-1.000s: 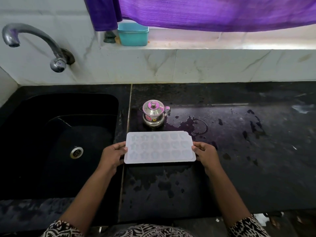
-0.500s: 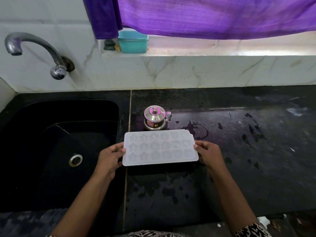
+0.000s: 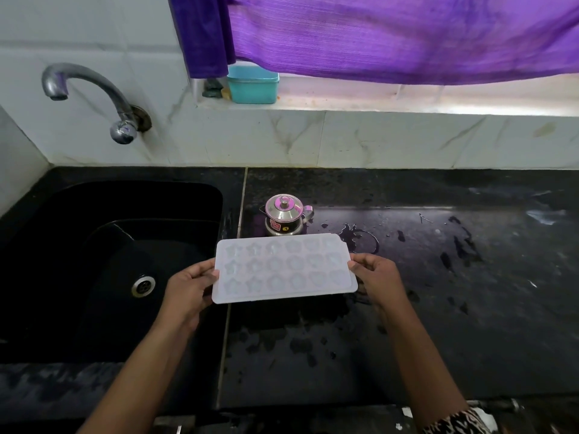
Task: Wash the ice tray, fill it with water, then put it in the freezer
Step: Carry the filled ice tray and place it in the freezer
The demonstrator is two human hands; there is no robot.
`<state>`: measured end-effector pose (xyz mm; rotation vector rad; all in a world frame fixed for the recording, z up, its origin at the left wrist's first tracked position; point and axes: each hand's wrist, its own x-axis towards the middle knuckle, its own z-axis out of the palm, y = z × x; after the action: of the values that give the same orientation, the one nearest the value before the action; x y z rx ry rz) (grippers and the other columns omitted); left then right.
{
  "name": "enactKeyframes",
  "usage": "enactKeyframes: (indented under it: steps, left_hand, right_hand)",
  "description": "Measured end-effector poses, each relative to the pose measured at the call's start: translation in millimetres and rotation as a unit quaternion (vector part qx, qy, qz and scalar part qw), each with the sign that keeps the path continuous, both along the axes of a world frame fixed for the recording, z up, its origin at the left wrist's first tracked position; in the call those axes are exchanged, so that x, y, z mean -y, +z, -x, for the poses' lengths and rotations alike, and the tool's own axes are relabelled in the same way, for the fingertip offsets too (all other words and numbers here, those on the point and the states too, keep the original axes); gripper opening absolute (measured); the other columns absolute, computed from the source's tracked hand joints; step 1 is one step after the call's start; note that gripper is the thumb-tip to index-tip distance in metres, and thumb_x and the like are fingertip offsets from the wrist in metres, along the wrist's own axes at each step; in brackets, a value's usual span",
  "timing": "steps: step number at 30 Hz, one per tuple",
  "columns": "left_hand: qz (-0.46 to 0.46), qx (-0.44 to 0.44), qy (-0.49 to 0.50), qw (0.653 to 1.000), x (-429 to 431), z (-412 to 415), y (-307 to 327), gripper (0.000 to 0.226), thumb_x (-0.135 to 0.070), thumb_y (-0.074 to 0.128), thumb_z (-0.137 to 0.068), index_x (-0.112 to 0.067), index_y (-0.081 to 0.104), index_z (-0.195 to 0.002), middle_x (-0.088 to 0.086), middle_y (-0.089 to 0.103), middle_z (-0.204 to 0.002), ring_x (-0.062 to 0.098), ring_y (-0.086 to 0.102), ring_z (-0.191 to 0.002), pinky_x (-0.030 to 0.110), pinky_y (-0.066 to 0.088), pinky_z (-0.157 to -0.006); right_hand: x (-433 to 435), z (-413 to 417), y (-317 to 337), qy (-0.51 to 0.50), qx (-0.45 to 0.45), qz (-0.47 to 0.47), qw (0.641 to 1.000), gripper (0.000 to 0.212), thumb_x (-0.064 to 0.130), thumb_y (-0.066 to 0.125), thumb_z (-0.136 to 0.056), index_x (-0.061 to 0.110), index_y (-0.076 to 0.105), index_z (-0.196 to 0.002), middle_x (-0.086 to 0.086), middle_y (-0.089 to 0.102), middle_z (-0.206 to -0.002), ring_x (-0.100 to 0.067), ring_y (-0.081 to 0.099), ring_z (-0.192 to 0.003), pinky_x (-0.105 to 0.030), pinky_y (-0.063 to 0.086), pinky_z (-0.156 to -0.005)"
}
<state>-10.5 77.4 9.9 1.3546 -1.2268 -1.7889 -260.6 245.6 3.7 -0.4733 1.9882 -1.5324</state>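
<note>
Since the earlier frames, both hands have carried the translucent white rectangular ice tray a little up the frame; its far edge now overlaps the base of the small steel pot behind it, where a second ago a gap showed.

Left hand: clamped on the tray's left short edge, thumb on top, fingers curled beneath. Lower centre-left of frame, over the seam between sink and counter.

Right hand: gripping the right short edge the same way, thumb on top. Patterned black-and-white sleeve cuff shows at the bottom right.

Tray: held roughly level, cavities up, above the countertop at centre frame, slightly skewed with the right end higher in the picture. Three rows of flower- and star-shaped moulds. Cannot tell whether they hold water.

Small lidded stainless-steel pot with side handle: stands on the counter just behind the tray.

Black stone countertop: wet patches and a ring-shaped water mark right of the pot.

Black sink basin: left half of frame, round metal drain near the left hand.

Curved metal wall tap: upper left, on white tile; no water is running.

Teal plastic tub: on the window ledge, top centre, under a purple curtain.
</note>
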Motion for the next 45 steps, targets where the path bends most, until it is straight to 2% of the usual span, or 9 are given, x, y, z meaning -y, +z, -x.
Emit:
enactKeyframes:
  steps: [2,7,12,15,22,25,33,38,45]
  left_hand:
    - [0.003,-0.001,0.011,1.000,-7.4,-4.1,3.5,0.022,0.000,0.053,-0.094,-0.014,0.066,-0.105,0.005,0.072,-0.096,0.022,0.067,-0.086,0.032,0.052,-0.066]
    - [0.007,0.000,0.049,0.999,-31.5,-13.3,5.7,0.022,0.000,0.053,-0.094,-0.016,0.067,-0.100,0.005,0.072,-0.090,0.020,0.068,-0.080,0.031,0.050,-0.063]
    - [0.001,0.007,0.112,0.994,-65.2,-23.1,5.9,0.020,-0.001,0.055,-0.093,-0.015,0.067,-0.101,0.003,0.073,-0.086,0.015,0.069,-0.070,0.023,0.053,-0.049]
    - [-0.002,0.010,0.150,0.989,-87.1,-30.4,4.4,0.021,0.000,0.055,-0.093,-0.011,0.067,-0.106,0.005,0.072,-0.089,0.018,0.068,-0.074,0.023,0.054,-0.049]
    - [0.002,0.013,0.225,0.974,-142.7,-44.2,0.1,0.022,0.001,0.052,-0.094,-0.009,0.065,-0.110,0.005,0.071,-0.092,0.019,0.069,-0.076,0.028,0.058,-0.058]
    - [0.002,0.015,0.247,0.969,-163.8,-53.3,-1.5,0.021,-0.001,0.052,-0.094,-0.013,0.067,-0.104,0.000,0.074,-0.080,0.012,0.070,-0.061,0.027,0.053,-0.054]
    - [-0.002,-0.005,0.330,0.944,-216.5,-89.4,-6.1,0.023,-0.001,0.055,-0.093,-0.009,0.067,-0.111,0.003,0.073,-0.087,0.011,0.071,-0.064,0.022,0.052,-0.047]
    - [0.000,-0.005,0.376,0.927,-253.9,-116.9,-11.3,0.029,0.000,0.053,-0.093,-0.005,0.062,-0.120,0.004,0.071,-0.093,0.013,0.068,-0.073,0.021,0.053,-0.051]
    - [0.003,-0.022,0.439,0.898,-315.6,-153.7,-12.4,0.028,0.003,0.051,-0.093,-0.007,0.063,-0.116,0.006,0.070,-0.093,0.011,0.070,-0.070,0.022,0.055,-0.054]
  right_hand:
    - [-2.2,-1.0,2.6,0.013,-0.002,0.006,1.000,0.017,0.000,0.058,-0.089,0.014,0.069,-0.089,-0.003,0.072,-0.084,-0.017,0.066,-0.074,-0.033,0.054,-0.072]
    - [-8.1,3.0,3.2,0.044,0.018,0.009,0.999,0.015,0.002,0.058,-0.089,0.006,0.070,-0.097,-0.008,0.073,-0.089,-0.020,0.067,-0.078,-0.036,0.055,-0.076]
    - [-14.2,6.8,4.5,0.102,0.024,-0.001,0.994,0.014,0.003,0.058,-0.089,0.009,0.070,-0.093,-0.008,0.073,-0.090,-0.021,0.067,-0.080,-0.037,0.054,-0.077]
    - [-16.6,7.7,3.1,0.139,0.010,-0.015,0.990,0.015,0.005,0.059,-0.089,0.008,0.070,-0.098,-0.008,0.073,-0.093,-0.020,0.068,-0.082,-0.038,0.055,-0.079]
    - [-26.2,0.0,-1.4,0.216,0.005,-0.016,0.976,0.012,0.008,0.061,-0.088,0.017,0.070,-0.089,-0.005,0.073,-0.089,-0.018,0.066,-0.081,-0.042,0.053,-0.084]
    - [-30.5,-6.5,-1.2,0.244,-0.002,-0.020,0.970,0.012,0.009,0.062,-0.088,0.017,0.071,-0.091,-0.005,0.073,-0.091,-0.021,0.068,-0.086,-0.045,0.053,-0.085]
    - [-40.4,-38.9,1.7,0.315,-0.014,-0.037,0.948,0.015,0.010,0.063,-0.088,0.023,0.069,-0.086,-0.002,0.074,-0.089,-0.024,0.069,-0.091,-0.046,0.053,-0.086]
    - [-44.2,-69.8,-0.5,0.366,-0.021,-0.046,0.929,0.012,0.012,0.063,-0.088,0.020,0.070,-0.093,0.000,0.073,-0.091,-0.019,0.069,-0.089,-0.044,0.055,-0.085]
    - [-61.3,-118.2,0.0,0.429,-0.028,-0.044,0.902,0.016,0.012,0.061,-0.090,0.014,0.068,-0.104,0.002,0.072,-0.096,-0.013,0.068,-0.089,-0.031,0.055,-0.077]
